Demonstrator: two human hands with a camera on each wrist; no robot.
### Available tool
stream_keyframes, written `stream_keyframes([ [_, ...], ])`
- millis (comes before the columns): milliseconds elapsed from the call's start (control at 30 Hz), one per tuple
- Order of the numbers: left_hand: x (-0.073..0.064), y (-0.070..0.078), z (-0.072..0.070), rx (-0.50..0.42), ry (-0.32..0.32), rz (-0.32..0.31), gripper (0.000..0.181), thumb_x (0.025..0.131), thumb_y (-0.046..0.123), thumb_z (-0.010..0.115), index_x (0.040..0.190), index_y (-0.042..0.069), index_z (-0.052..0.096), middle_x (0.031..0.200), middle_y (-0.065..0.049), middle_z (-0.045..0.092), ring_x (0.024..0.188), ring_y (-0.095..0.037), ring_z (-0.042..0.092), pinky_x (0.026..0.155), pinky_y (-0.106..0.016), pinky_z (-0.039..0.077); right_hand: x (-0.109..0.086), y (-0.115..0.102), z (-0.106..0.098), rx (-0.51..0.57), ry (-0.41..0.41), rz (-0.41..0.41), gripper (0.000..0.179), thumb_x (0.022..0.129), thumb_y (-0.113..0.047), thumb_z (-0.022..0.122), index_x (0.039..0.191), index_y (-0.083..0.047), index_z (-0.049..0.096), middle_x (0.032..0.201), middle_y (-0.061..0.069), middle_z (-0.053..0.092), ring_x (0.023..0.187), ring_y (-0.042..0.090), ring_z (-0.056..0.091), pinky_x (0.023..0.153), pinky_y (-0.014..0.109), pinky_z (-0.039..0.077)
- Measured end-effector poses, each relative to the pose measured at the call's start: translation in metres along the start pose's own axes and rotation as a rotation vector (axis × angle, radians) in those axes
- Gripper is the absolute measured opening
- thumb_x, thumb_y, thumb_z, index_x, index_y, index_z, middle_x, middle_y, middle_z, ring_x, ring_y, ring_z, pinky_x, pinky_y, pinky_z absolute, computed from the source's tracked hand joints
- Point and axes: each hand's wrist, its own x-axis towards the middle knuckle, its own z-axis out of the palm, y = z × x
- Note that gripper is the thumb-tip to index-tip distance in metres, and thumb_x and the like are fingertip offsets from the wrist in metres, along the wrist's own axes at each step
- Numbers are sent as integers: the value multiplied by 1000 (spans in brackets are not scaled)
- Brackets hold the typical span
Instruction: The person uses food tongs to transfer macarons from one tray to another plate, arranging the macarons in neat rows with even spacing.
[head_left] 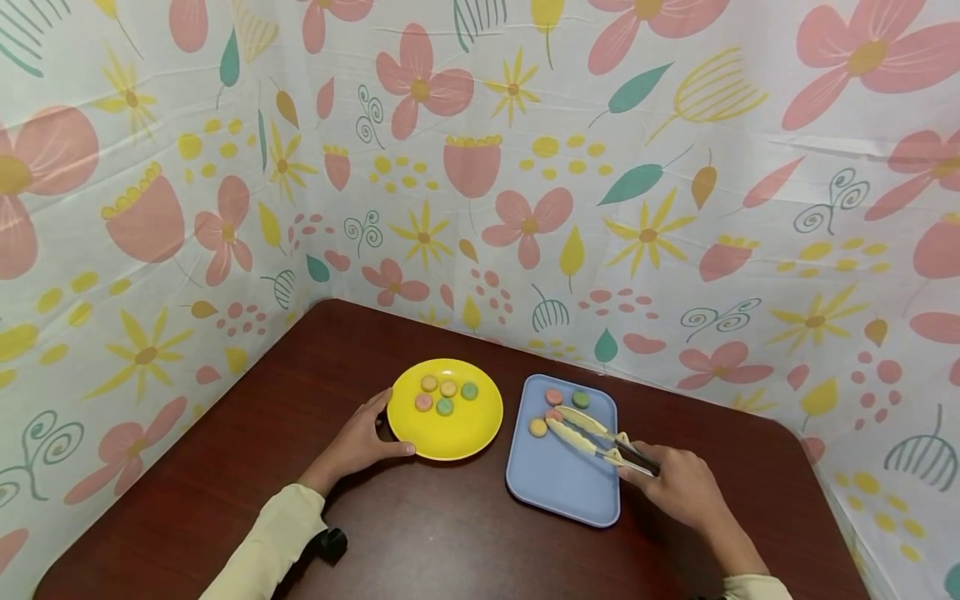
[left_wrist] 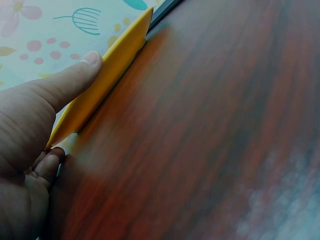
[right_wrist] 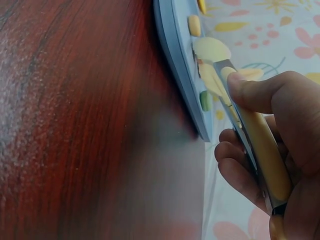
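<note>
My left hand (head_left: 360, 442) holds the yellow plate (head_left: 450, 442) by its left rim, the thumb along the front edge. In the left wrist view the thumb (left_wrist: 75, 80) lies against the plate's side. Several small macarons in yellow, pink and green sit on the plate. My right hand (head_left: 678, 483) grips tongs (head_left: 581, 432) with cream tips, reaching over the blue tray (head_left: 562, 492). Between the tong tips is a pink macaron (head_left: 553, 415); whether they touch it on both sides I cannot tell. Another pink macaron (head_left: 553, 397), a green one (head_left: 581, 400) and a yellow one (head_left: 537, 427) lie nearby.
Plate and tray stand side by side on a dark brown table (head_left: 420, 533), with a narrow gap between them. A flower-printed cloth (head_left: 525, 208) hangs behind the table and along its left side.
</note>
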Motion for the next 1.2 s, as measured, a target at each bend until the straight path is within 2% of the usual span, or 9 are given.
stream_keyframes([
  [267, 0, -3, 0, 4, -8, 12, 117, 64, 60, 80, 153, 13, 21, 155, -8, 25, 138, -29, 29, 104, -48, 37, 1, -1, -5, -3, 69, -33, 51, 78, -44, 76, 116, -11, 71, 95, 9, 72, 72, 18, 62, 62, 44, 47],
  [400, 0, -4, 0, 4, -8, 24, 116, 65, 59, 80, 153, 13, 21, 155, -8, 26, 138, -30, 29, 105, -50, 36, 2, -7, -10, 1, 88, -53, 51, 78, -42, 77, 117, -9, 70, 96, 9, 72, 74, 20, 64, 62, 44, 47],
  [633, 1, -4, 0, -4, 1, 31, 115, 65, 59, 80, 153, 13, 23, 155, -7, 27, 137, -30, 30, 104, -50, 37, 10, -26, -19, 21, 91, -82, 52, 79, -42, 76, 118, -8, 69, 94, 5, 72, 63, 11, 50, 57, 32, 38],
  [867, 1, -3, 0, -3, 6, 35, 114, 65, 57, 81, 153, 13, 23, 154, -7, 27, 137, -30, 30, 105, -51, 36, 19, -43, -18, 50, 94, -115, 58, 79, -46, 75, 119, -5, 68, 78, 0, 68, 56, 9, 42, 54, 27, 33],
  [1000, 1, -2, 1, -7, 4, 35, 114, 65, 57, 81, 153, 13, 23, 154, -7, 27, 137, -30, 30, 105, -51, 36, 25, -54, -16, 63, 103, -133, 57, 77, -42, 78, 119, -5, 68, 89, 6, 72, 58, 9, 45, 55, 28, 35],
  [1100, 1, -3, 1, -7, 3, 37, 114, 65, 57, 81, 153, 14, 23, 154, -7, 27, 137, -29, 31, 105, -51, 36, 31, -63, -13, 68, 87, -129, 57, 76, -42, 78, 120, -8, 68, 81, 2, 71, 58, 9, 43, 54, 28, 34],
  [1200, 1, -5, 1, -3, 2, 40, 114, 65, 58, 80, 153, 14, 23, 154, -6, 27, 136, -29, 31, 104, -50, 37, 35, -71, -10, 69, 67, -145, 58, 77, -45, 77, 122, -10, 67, 61, -7, 59, 53, 8, 38, 51, 27, 32],
])
